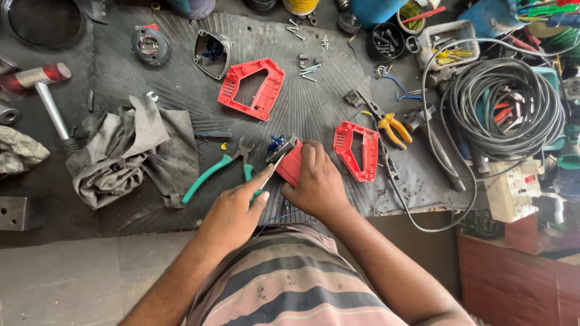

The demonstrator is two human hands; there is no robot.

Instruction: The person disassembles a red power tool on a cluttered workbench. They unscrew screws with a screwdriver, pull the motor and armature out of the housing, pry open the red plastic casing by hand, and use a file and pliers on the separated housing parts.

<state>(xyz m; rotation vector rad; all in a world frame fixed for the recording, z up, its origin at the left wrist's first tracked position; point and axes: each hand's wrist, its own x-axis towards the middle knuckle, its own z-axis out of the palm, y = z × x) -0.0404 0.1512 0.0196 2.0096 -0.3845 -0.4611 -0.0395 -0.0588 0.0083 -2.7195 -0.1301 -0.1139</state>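
At the centre of a head-camera view looking straight down, the right hand (315,181) is closed over a small red plastic part (292,166), fingers curled over its top and pressing it onto a ribbed black rubber mat (302,108). The left hand (232,212), at about 7 o'clock from it, pinches a thin metal tool (270,173) between thumb and fingers, its tip meeting the red part's left edge beside a small blue and grey component (278,145). Just beside the left hand, at 9 o'clock, lie green-handled pliers (211,172), and beyond them a crumpled grey rag (130,151). At 3 o'clock from the right hand lies a red housing shell (357,151); a larger red housing frame (252,89) lies at 11 o'clock, with a grey triangular cover (212,54) and a round black part (150,44) further that way. Loose screws (309,71) are scattered at 12 o'clock. Yellow-handled pliers (393,128) sit at 2 o'clock, and past them a large coil of black cable (504,108), a white socket box (513,188) and a tub of tools (448,43). A hammer with a red and metal head (43,87) lies far out at 9 o'clock. The mat covers a dark, grimy work surface, with grey floor (78,278) at the lower left. The person's striped shirt (290,284) fills the bottom centre.
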